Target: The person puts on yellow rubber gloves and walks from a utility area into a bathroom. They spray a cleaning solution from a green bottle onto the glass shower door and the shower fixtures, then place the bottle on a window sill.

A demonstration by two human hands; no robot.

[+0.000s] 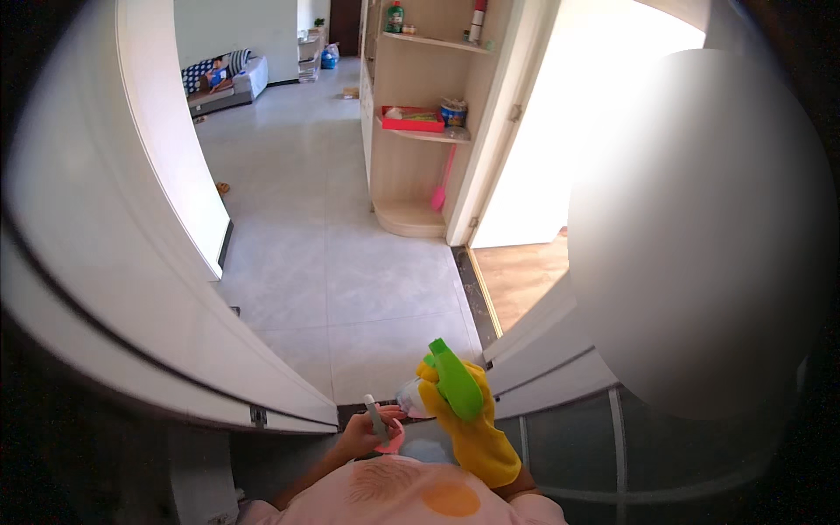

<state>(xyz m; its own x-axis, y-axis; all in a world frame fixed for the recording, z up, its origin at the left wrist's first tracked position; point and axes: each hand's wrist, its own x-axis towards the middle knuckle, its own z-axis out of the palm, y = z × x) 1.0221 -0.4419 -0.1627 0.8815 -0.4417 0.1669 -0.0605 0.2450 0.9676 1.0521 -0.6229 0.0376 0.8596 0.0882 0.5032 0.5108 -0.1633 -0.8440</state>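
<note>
My left hand is bare and closed around a grey stick-like handle with a pale end. A curved pink piece shows beside those fingers; whether it joins the handle I cannot tell. A yellow glove covers my right hand, which grips a spray bottle with a bright green trigger head. Its pale body is partly hidden by the glove, close to my left fingertips. Both hands are in front of my pink shirt, at a doorway.
White door panels stand at left and right. Beyond the dark sill runs a grey tiled floor. A corner shelf holds a red tray; a pink long-handled tool leans there. Far left, a person sits on a sofa.
</note>
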